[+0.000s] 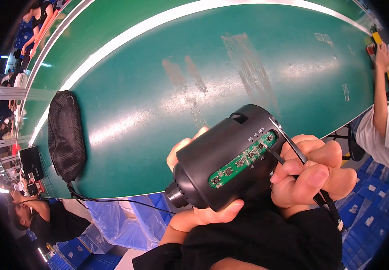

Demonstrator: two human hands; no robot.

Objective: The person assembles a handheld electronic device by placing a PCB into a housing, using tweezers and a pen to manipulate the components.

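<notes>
A black cylindrical housing with a narrow neck at its lower left end is held tilted above the near edge of the table. My left hand wraps round it from below and behind, the thumb along its near side. Set in a long slot in its wall is a green circuit board with several small push buttons. My right hand pinches metal tweezers, whose arms stand apart. One tip reaches the board near a button at its upper right end; the other lies by the housing's rim.
On the left of the green table lies a black mesh pouch with a cord. A black box sits beyond it. Blue crates stand at the lower right. Other people work at the far right and left.
</notes>
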